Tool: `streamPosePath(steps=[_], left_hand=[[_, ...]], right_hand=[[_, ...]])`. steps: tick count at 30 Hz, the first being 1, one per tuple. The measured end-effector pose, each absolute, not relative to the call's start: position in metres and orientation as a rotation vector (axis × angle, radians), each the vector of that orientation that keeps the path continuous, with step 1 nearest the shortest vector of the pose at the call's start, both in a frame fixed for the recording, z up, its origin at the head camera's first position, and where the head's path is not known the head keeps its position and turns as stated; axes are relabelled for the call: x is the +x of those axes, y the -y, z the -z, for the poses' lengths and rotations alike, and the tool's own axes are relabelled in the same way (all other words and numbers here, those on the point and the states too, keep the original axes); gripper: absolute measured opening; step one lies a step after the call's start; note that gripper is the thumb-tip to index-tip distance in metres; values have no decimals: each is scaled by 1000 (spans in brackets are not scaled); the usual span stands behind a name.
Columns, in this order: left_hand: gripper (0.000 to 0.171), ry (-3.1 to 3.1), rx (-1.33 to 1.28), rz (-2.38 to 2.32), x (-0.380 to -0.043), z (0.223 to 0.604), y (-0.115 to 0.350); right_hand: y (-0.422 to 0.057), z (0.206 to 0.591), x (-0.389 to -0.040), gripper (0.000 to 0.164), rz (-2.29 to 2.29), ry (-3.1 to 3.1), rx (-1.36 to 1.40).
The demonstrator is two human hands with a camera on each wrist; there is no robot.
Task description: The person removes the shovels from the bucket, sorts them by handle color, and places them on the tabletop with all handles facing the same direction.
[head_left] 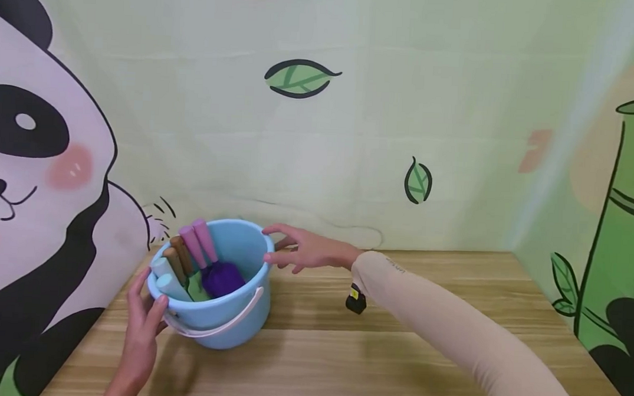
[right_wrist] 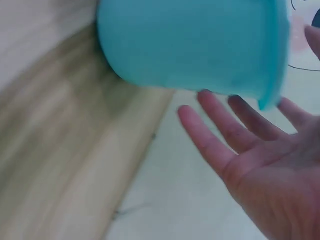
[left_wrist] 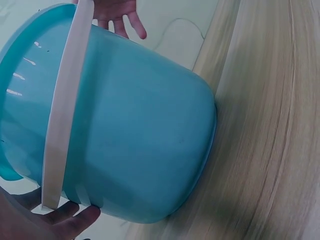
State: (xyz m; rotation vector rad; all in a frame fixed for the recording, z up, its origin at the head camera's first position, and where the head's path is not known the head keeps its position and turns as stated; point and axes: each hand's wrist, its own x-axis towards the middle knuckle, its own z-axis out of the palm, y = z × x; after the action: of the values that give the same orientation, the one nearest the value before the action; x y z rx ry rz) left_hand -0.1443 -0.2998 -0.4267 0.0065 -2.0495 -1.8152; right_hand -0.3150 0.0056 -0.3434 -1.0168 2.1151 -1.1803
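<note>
A light blue bucket (head_left: 239, 321) with a pale handle (head_left: 226, 327) hanging down its front stands upright on the wooden table. Inside it are a purple scoop-shaped piece (head_left: 220, 279), a green piece (head_left: 197, 288), and pink handles (head_left: 203, 240), brown handles (head_left: 179, 254) and light blue handles (head_left: 171, 286). My left hand (head_left: 142, 326) touches the left side of the rim, fingers outside and fairly straight. At the right side of the rim, my right hand (head_left: 306, 249) has its fingers spread. Whether those fingertips touch the bucket is unclear.
The wooden table (head_left: 395, 355) stretches right of the bucket and meets a printed cloth backdrop (head_left: 459, 98) behind it. A thin cord (head_left: 342, 225) shows along the backdrop's lower part. A small black device (head_left: 355, 299) hangs at my right wrist.
</note>
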Motion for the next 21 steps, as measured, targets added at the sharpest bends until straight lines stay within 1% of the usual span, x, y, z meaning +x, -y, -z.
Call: streamPosePath(steps=[6, 13, 17, 21], left_hand=[[61, 2046, -5, 1806, -144, 426, 300], [61, 2069, 2, 1785, -146, 427, 300], [62, 2130, 29, 1742, -146, 426, 302], [62, 2138, 29, 1726, -146, 425, 302]], right_hand=[[-5, 313, -327, 76, 911, -2195, -1034], [4, 281, -334, 69, 752, -2307, -1165], [13, 266, -336, 68, 699, -2335, -1189], [23, 250, -336, 63, 617, -2331, -1192]])
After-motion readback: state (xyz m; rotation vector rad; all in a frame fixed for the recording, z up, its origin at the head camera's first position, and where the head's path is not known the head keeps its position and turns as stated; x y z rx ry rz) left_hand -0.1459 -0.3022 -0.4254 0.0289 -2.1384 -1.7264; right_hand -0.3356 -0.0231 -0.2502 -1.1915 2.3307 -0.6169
